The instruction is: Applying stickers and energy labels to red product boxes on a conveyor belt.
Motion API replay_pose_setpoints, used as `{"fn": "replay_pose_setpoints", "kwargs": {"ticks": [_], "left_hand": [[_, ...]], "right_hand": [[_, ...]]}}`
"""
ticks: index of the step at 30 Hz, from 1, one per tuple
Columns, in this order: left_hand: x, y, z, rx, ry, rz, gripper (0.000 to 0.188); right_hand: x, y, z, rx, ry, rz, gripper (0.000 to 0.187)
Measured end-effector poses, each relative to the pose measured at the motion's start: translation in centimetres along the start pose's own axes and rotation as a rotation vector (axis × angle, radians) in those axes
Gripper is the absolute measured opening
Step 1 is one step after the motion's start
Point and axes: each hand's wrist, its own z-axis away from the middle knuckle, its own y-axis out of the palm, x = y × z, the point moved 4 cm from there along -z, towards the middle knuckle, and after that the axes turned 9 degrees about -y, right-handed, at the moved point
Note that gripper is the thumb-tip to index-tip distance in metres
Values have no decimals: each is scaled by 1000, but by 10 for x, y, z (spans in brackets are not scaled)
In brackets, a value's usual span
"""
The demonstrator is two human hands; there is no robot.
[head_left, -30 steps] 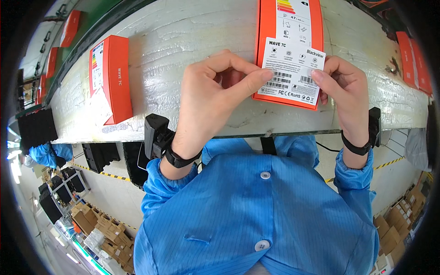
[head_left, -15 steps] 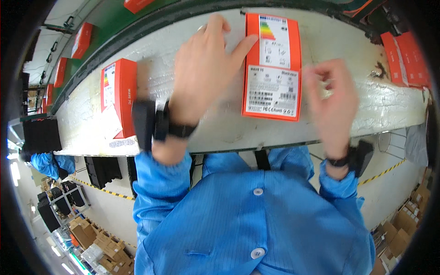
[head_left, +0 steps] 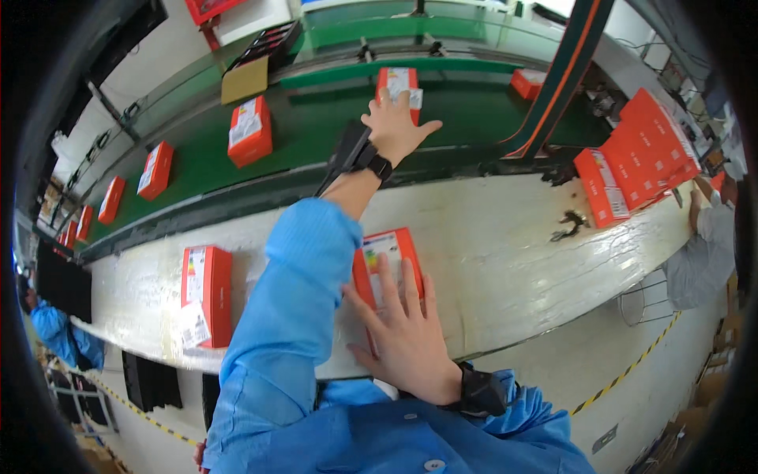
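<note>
My left hand (head_left: 396,130) stretches far forward over the green conveyor belt, its fingers spread at an orange-red box (head_left: 396,77) with a white label; whether the fingertips touch it I cannot tell. Flat and with fingers apart, my right hand (head_left: 410,340) lies over another orange-red box (head_left: 407,253) on the near worktable, hiding much of its labelled top. To the left of my left sleeve, a third box (head_left: 219,296) of the same kind stands on the table with a white paper slip (head_left: 194,325) at its lower corner.
Several more orange-red boxes (head_left: 251,130) ride on the green belt (head_left: 316,118). Stacked red boxes (head_left: 643,150) stand at the table's right end, beside a dark slanted post (head_left: 557,79). A raised dark rail (head_left: 237,207) separates belt and worktable (head_left: 505,237). Another person's blue sleeve (head_left: 59,332) shows far left.
My left hand has left the near box and reached forward to the belt. My right hand has moved left onto the near box. The view has tilted up, showing more belt.
</note>
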Motion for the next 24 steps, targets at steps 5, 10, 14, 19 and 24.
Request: {"fn": "replay_pose_setpoints", "kwargs": {"ticks": [5, 10, 14, 19, 24], "left_hand": [[8, 90, -63, 49, -11, -81, 97], [35, 66, -70, 204, -175, 283, 82], [91, -15, -59, 421, -451, 1058, 48], [128, -137, 45, 297, -422, 1049, 49], [80, -170, 191, 50, -204, 400, 68]], "right_hand": [[-80, -5, 57, 55, 114, 135, 89], [-127, -34, 50, 104, -54, 46, 80], [-188, -59, -25, 2, -369, 107, 73], [-271, -81, -149, -363, -283, 560, 63], [-192, -34, -122, -499, -173, -175, 15]]}}
